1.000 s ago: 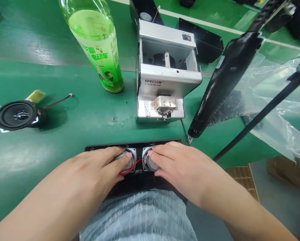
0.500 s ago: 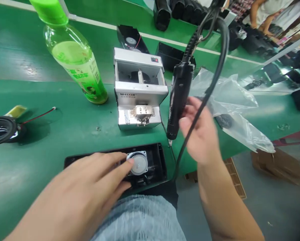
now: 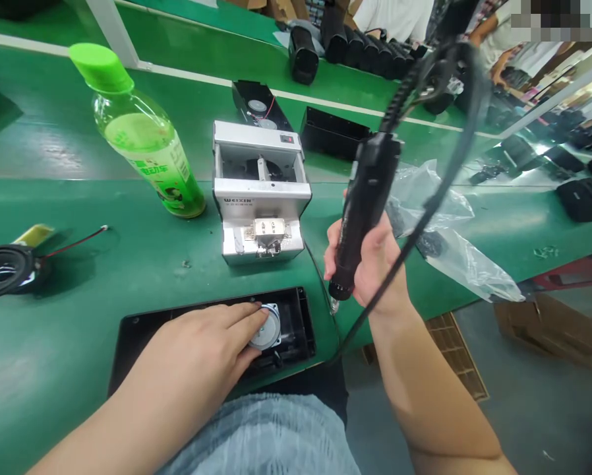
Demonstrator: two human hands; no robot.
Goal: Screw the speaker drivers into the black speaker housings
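at bench edge, left fingers flat on silver speaker; right fingers grip screwdriver.

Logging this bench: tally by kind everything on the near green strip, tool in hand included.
Bottle: 1
Screw feeder: 1
Housing: 1
Speakers: 2, one loose, one in the housing
Bag: 1
Yellow scrap: 1
Screwdriver: 1, in right hand
Total: 8
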